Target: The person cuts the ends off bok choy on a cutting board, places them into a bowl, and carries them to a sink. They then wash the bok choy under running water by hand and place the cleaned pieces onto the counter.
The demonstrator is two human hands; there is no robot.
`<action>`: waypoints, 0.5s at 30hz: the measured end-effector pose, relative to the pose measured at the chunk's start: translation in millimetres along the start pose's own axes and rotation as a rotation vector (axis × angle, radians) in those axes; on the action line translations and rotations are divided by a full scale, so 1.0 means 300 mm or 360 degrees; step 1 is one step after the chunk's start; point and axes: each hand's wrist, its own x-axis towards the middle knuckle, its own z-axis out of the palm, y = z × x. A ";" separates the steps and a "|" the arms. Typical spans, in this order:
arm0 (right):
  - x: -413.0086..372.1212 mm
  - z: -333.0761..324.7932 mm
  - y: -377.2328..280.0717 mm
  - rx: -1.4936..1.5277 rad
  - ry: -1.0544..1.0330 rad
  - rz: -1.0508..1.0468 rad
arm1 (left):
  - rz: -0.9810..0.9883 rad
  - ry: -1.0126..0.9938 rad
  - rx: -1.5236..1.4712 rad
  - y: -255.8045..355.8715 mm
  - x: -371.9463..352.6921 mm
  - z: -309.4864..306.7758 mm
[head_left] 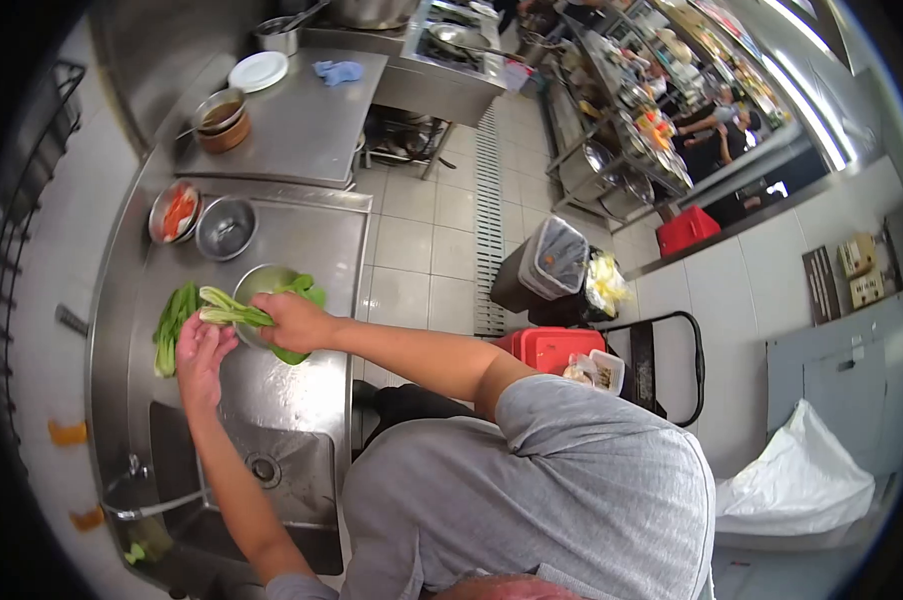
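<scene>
My right hand (297, 322) is closed around a bunch of leafy greens (234, 307), pale stems pointing left and green leaves hanging out on the right. The bunch is over a metal bowl (255, 277) on the steel counter, and the hand hides part of that bowl. My left hand (202, 362) is turned up with its fingers loosely apart, fingertips right at the cut stem ends. More leafy greens (176, 328) lie on the counter just left of it, against the back ledge.
Beyond the bowl stand an empty metal bowl (227, 228) and a bowl of orange-red pieces (179, 212). A sink (302, 450) with a tap (137, 467) is nearest me. Bins (542, 265) and a red cooler box (557, 348) stand on the floor to the right.
</scene>
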 end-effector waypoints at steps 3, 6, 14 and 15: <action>0.014 -0.068 0.102 -0.0195 -0.0058 -0.0017 | -0.0027 0.0152 0.0363 -0.018 0.087 -0.094; 0.059 -0.067 0.227 -0.0559 -0.0556 0.0309 | 0.0016 0.0527 0.0663 0.002 0.039 -0.270; 0.034 -0.130 0.126 -0.0613 -0.0054 -0.0260 | -0.0077 0.1011 0.1835 -0.047 0.087 -0.700; 0.023 -0.136 0.114 -0.0589 -0.0036 -0.0246 | -0.0074 0.0970 0.1972 -0.079 0.109 -0.705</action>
